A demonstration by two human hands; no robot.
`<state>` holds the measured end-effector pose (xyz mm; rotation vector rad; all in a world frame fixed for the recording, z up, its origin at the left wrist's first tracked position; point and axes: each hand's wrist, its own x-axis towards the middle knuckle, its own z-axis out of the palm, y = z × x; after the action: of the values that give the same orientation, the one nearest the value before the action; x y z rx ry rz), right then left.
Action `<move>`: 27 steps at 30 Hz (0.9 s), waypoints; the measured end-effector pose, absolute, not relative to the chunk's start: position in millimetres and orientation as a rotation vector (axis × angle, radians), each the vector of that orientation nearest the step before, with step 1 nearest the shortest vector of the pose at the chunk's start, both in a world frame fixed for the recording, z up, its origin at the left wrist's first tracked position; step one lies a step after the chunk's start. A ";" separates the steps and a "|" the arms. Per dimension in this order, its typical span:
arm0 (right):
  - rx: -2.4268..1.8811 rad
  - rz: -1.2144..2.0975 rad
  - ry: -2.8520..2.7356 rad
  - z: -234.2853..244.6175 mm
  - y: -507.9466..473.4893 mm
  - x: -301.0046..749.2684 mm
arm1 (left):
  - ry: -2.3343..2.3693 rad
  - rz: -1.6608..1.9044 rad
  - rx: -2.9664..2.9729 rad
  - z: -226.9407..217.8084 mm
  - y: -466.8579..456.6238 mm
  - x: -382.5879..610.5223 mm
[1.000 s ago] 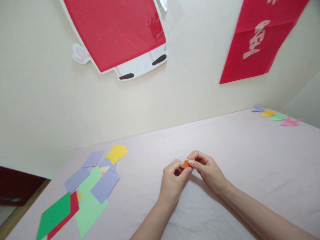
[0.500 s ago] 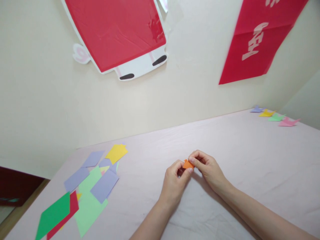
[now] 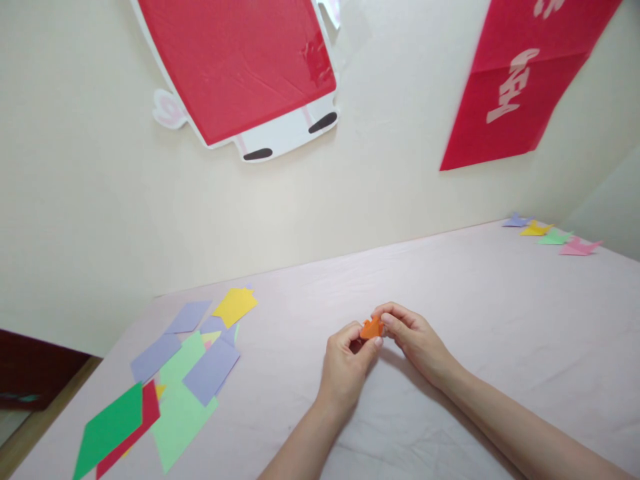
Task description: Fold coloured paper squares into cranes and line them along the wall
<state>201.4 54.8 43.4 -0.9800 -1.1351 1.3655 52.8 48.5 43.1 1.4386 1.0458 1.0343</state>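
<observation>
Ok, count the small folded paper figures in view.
5: an orange one between the left hand and right hand; at the cloth's far right, a lilac one, yellow one, green one and pink one.

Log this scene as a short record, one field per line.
left hand: pinching orange folded paper
right hand: fingers on the same paper's right edge
far right: folded papers in a row, lavender, yellow, light green, pink
left side: loose, overlapping paper sheets
surface: pale, wrinkled cover
wall: red panel, red banner
</observation>
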 end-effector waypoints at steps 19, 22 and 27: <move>-1.046 1.321 -1.210 46.5 54.4 205.6 | 1.012 1.011 1.503 46.3 53.4 47.8; -1.058 1.295 -1.190 43.7 55.6 205.8 | 0.989 1.015 1.489 47.6 53.9 47.8; -1.071 1.215 -1.242 47.3 54.6 205.3 | 0.993 1.029 1.487 48.5 54.1 47.3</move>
<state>205.3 54.6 47.3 -1.0710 -1.2415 1.2152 47.3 54.1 48.5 1.4870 0.9931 1.0292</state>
